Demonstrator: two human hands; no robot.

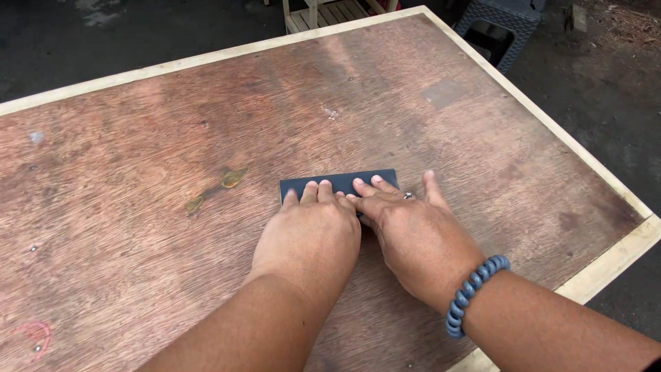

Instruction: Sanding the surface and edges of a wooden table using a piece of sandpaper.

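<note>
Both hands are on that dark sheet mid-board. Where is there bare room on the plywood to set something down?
Widest bare patch: left of the left hand, between the yellowish stain and the board's near-left part. Also bare: the far stretch between the dark sheet and the pale edge strip, and right of the right hand toward the right edge. Crowded only at the sheet, under both hands.

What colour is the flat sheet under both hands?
Dark blue-grey, plain with no pattern: the sheet lies flat on the plywood board, best seen in the head view.
</note>
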